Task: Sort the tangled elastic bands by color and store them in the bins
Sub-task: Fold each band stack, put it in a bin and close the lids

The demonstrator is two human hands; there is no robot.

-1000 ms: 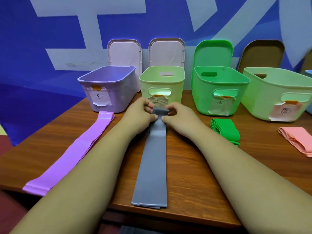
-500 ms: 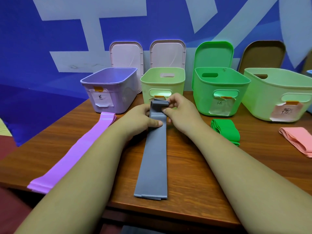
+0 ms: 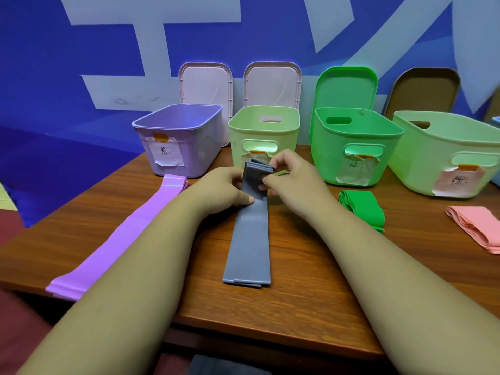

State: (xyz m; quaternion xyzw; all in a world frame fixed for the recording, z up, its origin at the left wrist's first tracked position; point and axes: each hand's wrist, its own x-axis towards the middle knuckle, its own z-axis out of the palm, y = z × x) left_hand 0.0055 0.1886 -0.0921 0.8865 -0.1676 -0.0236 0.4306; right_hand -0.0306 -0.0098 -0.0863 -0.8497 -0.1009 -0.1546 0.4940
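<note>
Head view looks down on a wooden tabletop (image 3: 311, 280) where a stack of grey elastic bands (image 3: 250, 244) lies lengthwise at the centre, its near end by the table's front edge. The left hand (image 3: 224, 189) presses on the stack's left side, thumb flat on the grey surface, its grip closed on the bands. The right hand (image 3: 290, 177) pinches the far end of the stack between thumb and fingers, holding that end raised and folded over in several layers just in front of the pale green bin (image 3: 263, 136).

Purple elastic bands (image 3: 121, 234) stretch diagonally across the left part of the tabletop, their far end just before the lilac bin (image 3: 180, 139). Folded green elastic bands (image 3: 362, 209) lie in front of the bright green bin (image 3: 354, 147), and folded pink elastic bands (image 3: 476, 226) sit near the right edge, before a large light green bin (image 3: 446, 155). Each bin carries a taped paper label on its front. Four lids lean upright against the blue wall behind the bins: two pale pink lids (image 3: 205, 87), a green lid (image 3: 347, 86), and a brown lid (image 3: 423, 90).
</note>
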